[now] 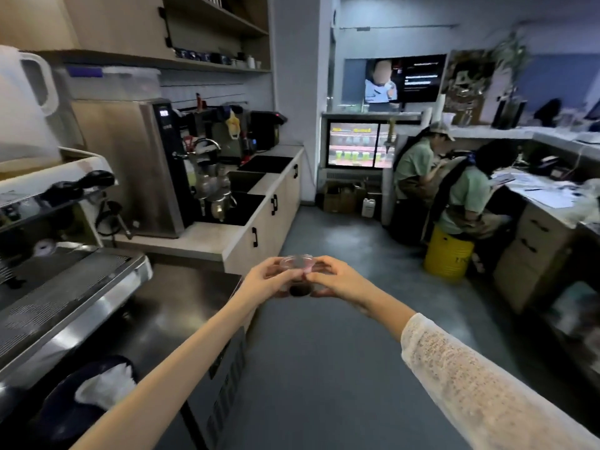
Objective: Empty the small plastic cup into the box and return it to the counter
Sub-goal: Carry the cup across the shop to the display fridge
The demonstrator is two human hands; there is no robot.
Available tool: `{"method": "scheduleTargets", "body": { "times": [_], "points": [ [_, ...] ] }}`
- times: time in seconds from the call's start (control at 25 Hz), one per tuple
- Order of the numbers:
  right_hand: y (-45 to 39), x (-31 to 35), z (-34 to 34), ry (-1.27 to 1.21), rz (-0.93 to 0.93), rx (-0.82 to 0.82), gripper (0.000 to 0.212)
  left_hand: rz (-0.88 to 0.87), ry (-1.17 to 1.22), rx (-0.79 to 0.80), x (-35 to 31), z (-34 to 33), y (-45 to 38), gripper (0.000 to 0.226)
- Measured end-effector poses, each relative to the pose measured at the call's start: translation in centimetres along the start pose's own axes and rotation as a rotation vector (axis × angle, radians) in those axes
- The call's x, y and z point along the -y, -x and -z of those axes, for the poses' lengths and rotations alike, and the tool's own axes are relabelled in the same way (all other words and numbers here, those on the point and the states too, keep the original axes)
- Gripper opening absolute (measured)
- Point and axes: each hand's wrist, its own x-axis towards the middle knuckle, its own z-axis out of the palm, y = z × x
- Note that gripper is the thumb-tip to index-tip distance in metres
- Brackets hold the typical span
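Observation:
Both of my hands hold a small clear plastic cup (297, 264) upright in front of me, over the grey floor. A dark residue shows at its bottom. My left hand (264, 280) pinches the cup's left side and my right hand (337, 280) pinches its right side. The steel counter (168, 306) lies to my left, just below the cup's level. A cardboard box (341, 198) stands on the floor far ahead under a display fridge; I cannot tell whether it is the task's box.
An espresso machine (65, 280) fills the left side. A tall steel dispenser (152, 170) and sinks line the left counter (259, 196). Two seated people (418, 164) (467, 196), a yellow drum stool (448, 254) and desks occupy the right. Grey floor runs between them.

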Motion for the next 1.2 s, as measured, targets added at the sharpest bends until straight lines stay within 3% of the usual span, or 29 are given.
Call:
{"method": "scheduleTargets", "body": {
  "times": [0.56, 1.2],
  "points": [
    [-22.7, 1.7, 7.3, -0.013, -0.013, -0.087, 0.04, -0.008, 0.062, 0.125, -0.9, 3.2, -24.8, 0.032],
    [-49.5, -0.8, 18.1, -0.062, -0.055, -0.019, 0.038, 0.057, 0.034, 0.071, 0.1, 2.7, -51.8, 0.045]
  ]
}}
